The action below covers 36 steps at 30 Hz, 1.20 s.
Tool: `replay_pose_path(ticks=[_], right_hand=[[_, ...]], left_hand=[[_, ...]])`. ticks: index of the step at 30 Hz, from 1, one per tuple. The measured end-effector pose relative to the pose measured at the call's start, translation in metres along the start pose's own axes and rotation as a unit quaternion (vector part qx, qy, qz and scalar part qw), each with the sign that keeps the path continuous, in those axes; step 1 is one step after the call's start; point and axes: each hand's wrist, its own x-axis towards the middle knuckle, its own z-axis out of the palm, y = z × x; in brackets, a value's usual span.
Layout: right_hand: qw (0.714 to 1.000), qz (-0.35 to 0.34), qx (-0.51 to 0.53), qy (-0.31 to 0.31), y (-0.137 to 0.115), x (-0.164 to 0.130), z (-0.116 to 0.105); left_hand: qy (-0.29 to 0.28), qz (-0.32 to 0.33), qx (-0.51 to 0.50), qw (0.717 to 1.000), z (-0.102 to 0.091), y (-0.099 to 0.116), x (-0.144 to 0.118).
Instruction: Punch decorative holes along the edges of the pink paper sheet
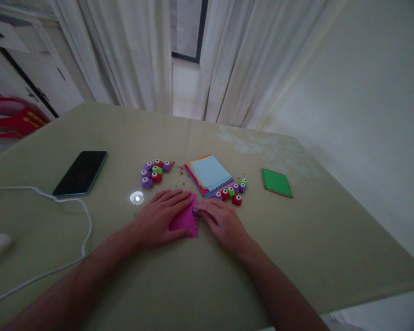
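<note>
Magenta paper sheet (185, 219) lies flat on the table (200, 276), just this side of the stack of coloured paper (209, 174). Left hand (160, 216) rests spread and flat over the sheet's left part. Right hand (222, 220) sits at the sheet's right edge, fingertips closed on a small purple punch (195, 211) there. More punches (232, 192) cluster beside the stack.

A single head-mounted view looks forward and down from above the near edge of the olive-green cloth-covered worktop (296, 257). Both forearms enter from the bottom edge of the frame, placing the camera close behind and above the hands. The optical axis faces the far white pleated curtains (131, 55), with the pale plain wall (372, 115) on the right. The frame is wide-angle, with bowed edges.
</note>
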Motion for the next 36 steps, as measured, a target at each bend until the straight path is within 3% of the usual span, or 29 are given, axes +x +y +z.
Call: replay_pose_path(ticks=[36], right_hand=[[1.000,0.007,-0.022,0.004,-0.0016,-0.0010,0.0022]], left_hand=[[-0.003,0.005,0.012,1.000,0.0020,-0.0018,-0.0007]])
